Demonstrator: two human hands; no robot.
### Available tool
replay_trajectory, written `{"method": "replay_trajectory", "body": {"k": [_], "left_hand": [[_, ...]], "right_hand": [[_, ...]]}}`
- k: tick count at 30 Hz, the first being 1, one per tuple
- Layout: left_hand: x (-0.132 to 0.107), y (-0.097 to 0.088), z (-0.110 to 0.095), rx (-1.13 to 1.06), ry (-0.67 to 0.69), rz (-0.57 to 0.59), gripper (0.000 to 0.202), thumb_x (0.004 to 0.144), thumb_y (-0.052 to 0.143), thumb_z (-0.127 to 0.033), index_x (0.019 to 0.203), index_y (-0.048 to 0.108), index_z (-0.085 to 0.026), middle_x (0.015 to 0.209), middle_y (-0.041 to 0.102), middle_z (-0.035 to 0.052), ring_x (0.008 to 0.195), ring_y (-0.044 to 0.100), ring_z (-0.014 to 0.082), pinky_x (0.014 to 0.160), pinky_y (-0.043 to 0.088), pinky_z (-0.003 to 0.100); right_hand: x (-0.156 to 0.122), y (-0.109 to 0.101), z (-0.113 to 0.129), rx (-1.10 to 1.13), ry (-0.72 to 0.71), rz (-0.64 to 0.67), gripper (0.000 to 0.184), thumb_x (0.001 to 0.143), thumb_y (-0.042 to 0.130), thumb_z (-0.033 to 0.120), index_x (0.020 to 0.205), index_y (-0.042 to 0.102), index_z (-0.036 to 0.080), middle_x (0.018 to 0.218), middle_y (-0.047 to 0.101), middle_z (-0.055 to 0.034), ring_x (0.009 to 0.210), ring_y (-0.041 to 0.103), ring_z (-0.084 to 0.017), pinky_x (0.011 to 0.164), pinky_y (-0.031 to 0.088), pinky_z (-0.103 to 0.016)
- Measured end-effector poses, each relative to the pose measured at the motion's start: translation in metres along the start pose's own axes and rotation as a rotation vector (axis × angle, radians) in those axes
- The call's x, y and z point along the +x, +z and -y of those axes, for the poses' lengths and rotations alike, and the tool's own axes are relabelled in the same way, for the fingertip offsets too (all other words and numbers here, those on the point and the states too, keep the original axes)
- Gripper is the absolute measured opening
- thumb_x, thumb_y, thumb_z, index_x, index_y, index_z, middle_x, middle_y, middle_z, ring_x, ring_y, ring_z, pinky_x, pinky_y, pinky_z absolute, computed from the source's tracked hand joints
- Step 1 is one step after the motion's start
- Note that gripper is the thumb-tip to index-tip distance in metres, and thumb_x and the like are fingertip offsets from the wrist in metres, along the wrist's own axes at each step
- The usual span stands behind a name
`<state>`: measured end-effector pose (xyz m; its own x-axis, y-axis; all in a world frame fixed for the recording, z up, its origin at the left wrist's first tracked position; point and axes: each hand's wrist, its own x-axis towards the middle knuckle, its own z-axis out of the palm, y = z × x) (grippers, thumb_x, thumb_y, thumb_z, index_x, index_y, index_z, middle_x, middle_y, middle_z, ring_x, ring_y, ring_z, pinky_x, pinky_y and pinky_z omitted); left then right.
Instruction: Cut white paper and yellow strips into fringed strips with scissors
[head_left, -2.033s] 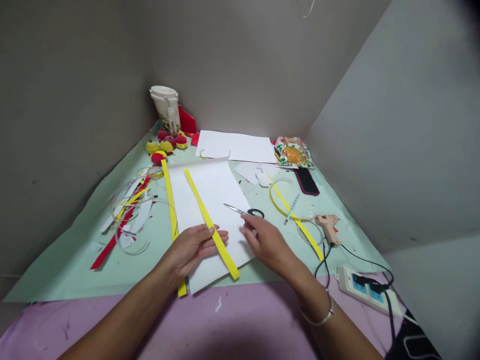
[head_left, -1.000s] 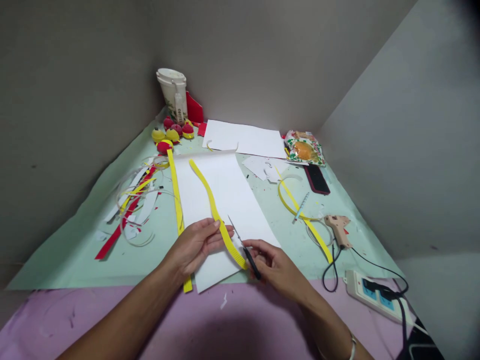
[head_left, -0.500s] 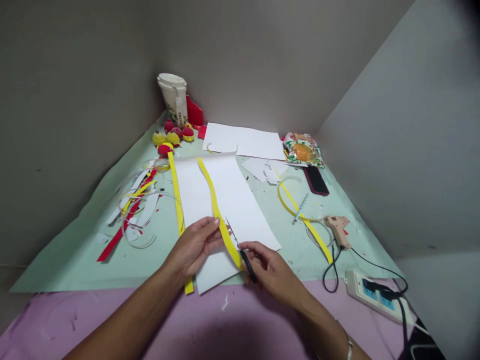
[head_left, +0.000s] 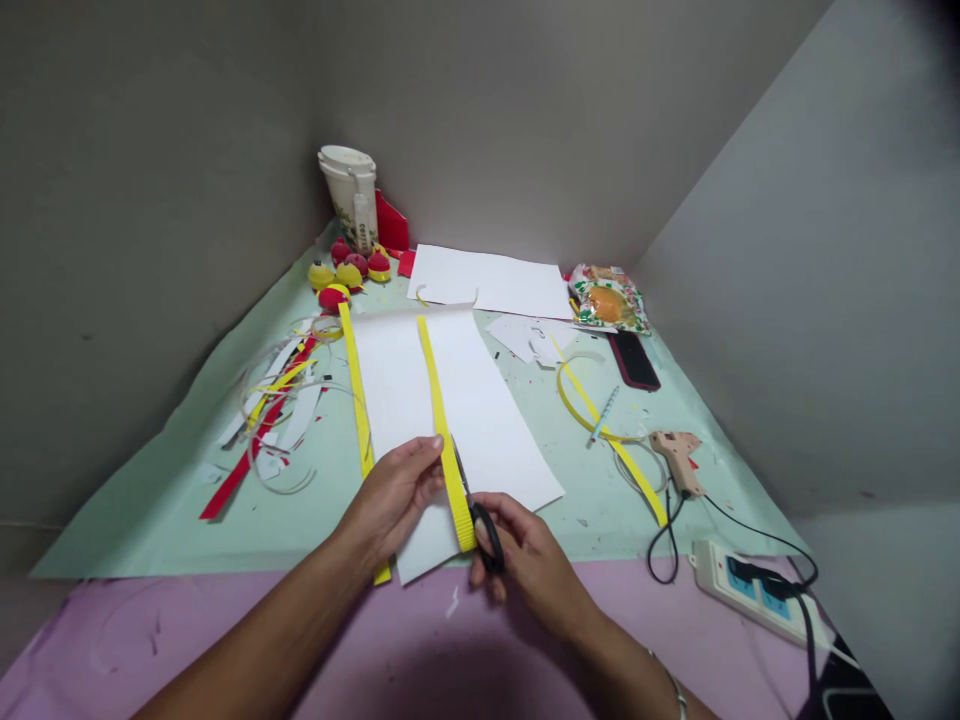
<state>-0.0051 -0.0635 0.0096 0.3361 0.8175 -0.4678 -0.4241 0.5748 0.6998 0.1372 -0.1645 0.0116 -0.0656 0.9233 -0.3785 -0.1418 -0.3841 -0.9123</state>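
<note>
Between the thumb and fingers of my left hand [head_left: 397, 492] is a long yellow paper strip [head_left: 439, 400], its near end fringed with fine cuts along the edge. My right hand [head_left: 525, 555] grips black-handled scissors [head_left: 487, 537], fingers closed round the handles. The blades point away from me and lie along the strip's right edge; whether they touch it I cannot tell. Under both hands spreads a large white paper sheet [head_left: 502, 430]. Another yellow strip [head_left: 354, 375] runs along that sheet's left side, partly hidden by my left hand.
Left lie paper scraps [head_left: 262, 430] and red-yellow balls [head_left: 334, 297], with a white cup [head_left: 352, 195] behind. Right are a phone [head_left: 634, 362], a pen [head_left: 604, 415], a yellow band [head_left: 574, 410], a glue gun [head_left: 677, 458] with cord, a power strip [head_left: 757, 595] and a snack packet [head_left: 609, 300].
The strip has swung straighter, its far end shifting right and its near end left. The scissors have tilted more upright, and my right hand has moved slightly left and down.
</note>
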Motion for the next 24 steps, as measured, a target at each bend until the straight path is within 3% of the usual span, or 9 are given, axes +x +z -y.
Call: {"method": "replay_trajectory", "body": {"k": [5, 24], "left_hand": [[0.001, 0.001, 0.003, -0.008, 0.021, 0.007, 0.018, 0.073, 0.079, -0.023, 0.072, 0.067, -0.011, 0.063, 0.06, -0.0009, 0.056, 0.053, 0.0059, 0.05, 0.046, 0.013], [-0.003, 0.005, 0.004, 0.048, 0.041, -0.008, 0.023, 0.071, 0.078, -0.031, 0.072, 0.063, -0.014, 0.06, 0.06, -0.0006, 0.055, 0.055, 0.0095, 0.052, 0.047, 0.019]], "right_hand": [[0.001, 0.005, -0.002, 0.029, -0.011, -0.005, 0.056, 0.083, 0.062, 0.059, 0.114, 0.056, 0.013, 0.056, 0.063, 0.0027, 0.036, 0.042, -0.007, 0.042, 0.033, -0.02], [0.002, 0.015, -0.004, 0.121, 0.01, -0.047, 0.058, 0.079, 0.065, 0.062, 0.111, 0.057, 0.014, 0.054, 0.062, 0.0035, 0.034, 0.04, -0.006, 0.038, 0.03, -0.019]]}}
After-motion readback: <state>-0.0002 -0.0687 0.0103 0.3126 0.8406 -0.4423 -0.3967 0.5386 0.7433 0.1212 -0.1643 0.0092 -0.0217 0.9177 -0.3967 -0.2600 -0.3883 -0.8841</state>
